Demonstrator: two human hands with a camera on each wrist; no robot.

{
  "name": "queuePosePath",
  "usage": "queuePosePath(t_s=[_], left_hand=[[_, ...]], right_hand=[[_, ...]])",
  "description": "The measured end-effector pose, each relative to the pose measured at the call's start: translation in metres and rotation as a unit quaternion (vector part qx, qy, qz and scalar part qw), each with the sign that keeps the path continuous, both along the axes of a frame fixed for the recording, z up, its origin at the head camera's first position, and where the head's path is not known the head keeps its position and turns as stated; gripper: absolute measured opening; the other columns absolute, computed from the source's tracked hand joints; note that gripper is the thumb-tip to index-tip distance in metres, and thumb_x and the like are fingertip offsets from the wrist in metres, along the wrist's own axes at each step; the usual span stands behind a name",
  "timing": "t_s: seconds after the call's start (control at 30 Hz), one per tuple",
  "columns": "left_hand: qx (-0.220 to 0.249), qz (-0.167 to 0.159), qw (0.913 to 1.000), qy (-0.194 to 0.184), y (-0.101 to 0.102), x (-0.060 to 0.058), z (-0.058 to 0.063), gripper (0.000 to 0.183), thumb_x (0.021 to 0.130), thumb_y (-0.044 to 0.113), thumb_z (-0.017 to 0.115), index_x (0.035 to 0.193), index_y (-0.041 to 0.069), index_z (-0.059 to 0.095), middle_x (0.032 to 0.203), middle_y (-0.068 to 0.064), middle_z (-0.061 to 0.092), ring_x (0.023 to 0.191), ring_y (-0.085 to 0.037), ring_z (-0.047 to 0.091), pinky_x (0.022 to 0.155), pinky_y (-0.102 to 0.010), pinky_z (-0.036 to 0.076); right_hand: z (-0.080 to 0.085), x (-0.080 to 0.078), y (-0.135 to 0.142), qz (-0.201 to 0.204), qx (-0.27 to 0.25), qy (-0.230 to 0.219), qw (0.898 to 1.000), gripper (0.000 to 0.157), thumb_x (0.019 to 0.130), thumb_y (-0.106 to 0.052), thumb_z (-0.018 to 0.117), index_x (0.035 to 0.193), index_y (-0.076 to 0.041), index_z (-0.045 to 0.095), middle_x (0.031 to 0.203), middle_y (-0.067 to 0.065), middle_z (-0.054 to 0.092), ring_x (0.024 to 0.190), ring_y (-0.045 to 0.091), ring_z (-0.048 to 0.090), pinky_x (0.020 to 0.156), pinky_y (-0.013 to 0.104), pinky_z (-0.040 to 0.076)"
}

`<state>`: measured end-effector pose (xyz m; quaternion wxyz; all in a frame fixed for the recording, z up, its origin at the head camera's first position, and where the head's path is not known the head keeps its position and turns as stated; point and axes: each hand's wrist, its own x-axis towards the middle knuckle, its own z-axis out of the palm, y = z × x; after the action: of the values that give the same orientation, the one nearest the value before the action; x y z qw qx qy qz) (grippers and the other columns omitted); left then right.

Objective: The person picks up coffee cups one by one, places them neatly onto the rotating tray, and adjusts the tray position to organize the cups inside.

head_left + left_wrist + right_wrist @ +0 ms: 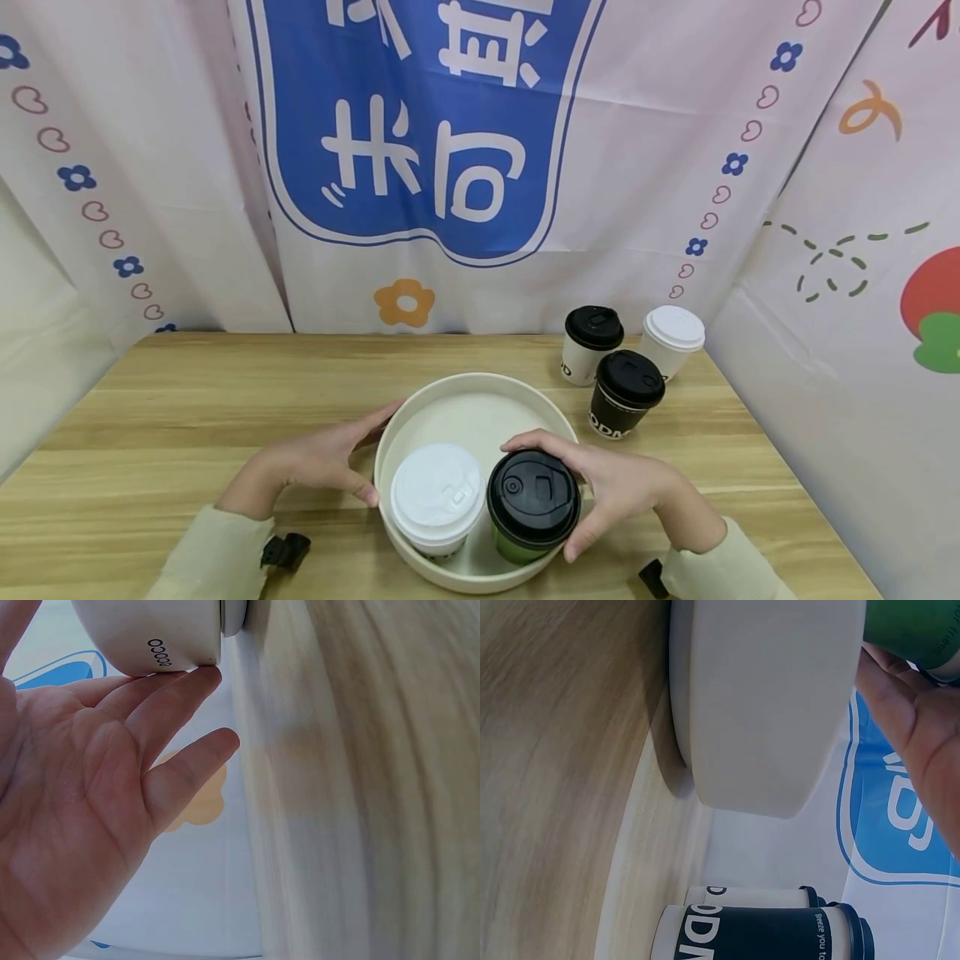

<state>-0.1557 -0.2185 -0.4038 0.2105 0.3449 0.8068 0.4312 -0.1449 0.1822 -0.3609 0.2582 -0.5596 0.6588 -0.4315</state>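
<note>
A round cream tray (472, 408) with a raised rim holds two lidded paper cups. The one on the left is a white-lidded cup (438, 492); beside it stands a green cup (517, 546) with a black lid. My right hand (611, 487) grips the green cup, fingers round its far side and thumb on the near right. In the right wrist view, the green cup (915, 630) shows just above the tray's rim. With fingers spread and nearly straight, my left hand (326, 458) touches the tray's left side. The left wrist view shows its fingertips against the tray's wall (161, 634).
Behind the tray to the right stand a black cup (622, 396) with a black lid, a white cup (588, 350) with a black lid, and a white-lidded white cup (670, 342). All are on the wooden table (225, 392). Printed cloth (637, 167) hangs along its back edge.
</note>
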Motion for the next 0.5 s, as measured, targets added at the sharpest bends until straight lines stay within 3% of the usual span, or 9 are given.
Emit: queuePosePath(t_s=[0.2, 0.33, 0.5], left_hand=[[0.004, -0.001, 1.0000, 0.001, 0.000, 0.000, 0.001, 0.121, 0.076, 0.043, 0.083, 0.160, 0.004, 0.005, 0.164, -0.023, 0.017, 0.147, -0.045, 0.029, 0.114, -0.017, 0.029], [0.008, -0.004, 1.0000, -0.002, 0.000, 0.001, 0.002, 0.121, 0.076, 0.042, 0.083, 0.160, 0.004, 0.005, 0.164, -0.023, 0.017, 0.147, -0.046, 0.029, 0.114, -0.016, 0.028], [0.012, -0.007, 0.9997, -0.017, 0.000, 0.002, 0.002, 0.121, 0.077, 0.041, 0.083, 0.159, 0.003, 0.003, 0.165, -0.024, 0.015, 0.147, -0.047, 0.027, 0.113, -0.015, 0.028]], right_hand=[[0.001, -0.001, 0.006, -0.022, 0.008, 0.002, 1.000, 0.102, 0.080, -0.034, 0.084, 0.156, -0.009, 0.020, 0.152, 0.009, 0.041, 0.140, 0.018, 0.045, 0.116, 0.032, 0.041], [0.006, 0.001, 0.013, -0.056, 0.020, -0.011, 0.998, 0.099, 0.079, -0.032, 0.085, 0.155, -0.012, 0.025, 0.155, 0.009, 0.038, 0.141, 0.020, 0.043, 0.113, 0.036, 0.043], [0.014, 0.001, 0.019, -0.068, 0.005, 0.003, 0.998, 0.093, 0.082, -0.029, 0.083, 0.154, -0.009, 0.028, 0.152, 0.014, 0.042, 0.141, 0.024, 0.046, 0.112, 0.039, 0.044]])
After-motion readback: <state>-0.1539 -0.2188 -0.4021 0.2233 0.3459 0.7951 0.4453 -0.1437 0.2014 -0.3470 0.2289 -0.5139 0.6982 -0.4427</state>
